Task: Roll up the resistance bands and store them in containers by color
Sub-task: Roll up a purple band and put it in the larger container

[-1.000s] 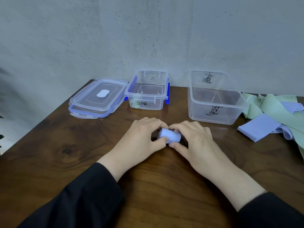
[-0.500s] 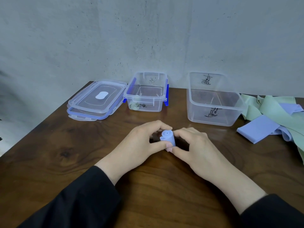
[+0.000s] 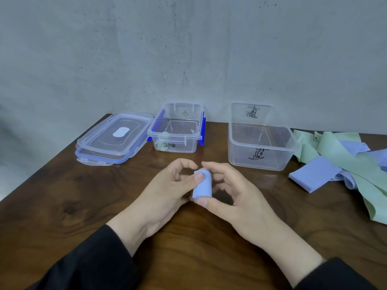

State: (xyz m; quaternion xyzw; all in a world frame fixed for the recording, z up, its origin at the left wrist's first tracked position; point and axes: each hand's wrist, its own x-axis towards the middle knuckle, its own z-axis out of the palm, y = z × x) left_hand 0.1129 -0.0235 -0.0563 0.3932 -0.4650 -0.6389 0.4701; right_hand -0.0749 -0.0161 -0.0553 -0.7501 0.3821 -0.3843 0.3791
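Nearest, at 6 o'clock, both black sleeves (image 3: 83,266) are cut off by the frame's bottom edge. Just beyond, at centre, the left hand (image 3: 165,191) and right hand (image 3: 234,197) pinch the blue roll (image 3: 202,186) between them, the left thumb on its upper side, the right thumb under its near end, fingers curled loosely round. A second ago the roll lay sideways on the table (image 3: 62,206) under both hands; now it is turned end-on and seems lifted clear. Rolling looks finished, so storing it by colour probably comes next.

At 3 o'clock lie loose bands (image 3: 314,177), blue and green tangled and running off the frame, so their count is unclear. At 1 o'clock sits the large box (image 3: 261,162), open; at 12 o'clock the small box (image 3: 194,141), with what may be a pale green roll (image 3: 161,145) in its near-left corner. Both carry black handwriting I cannot read, so which box takes blue is unsure. At 10 o'clock two lids (image 3: 113,139) are stacked.
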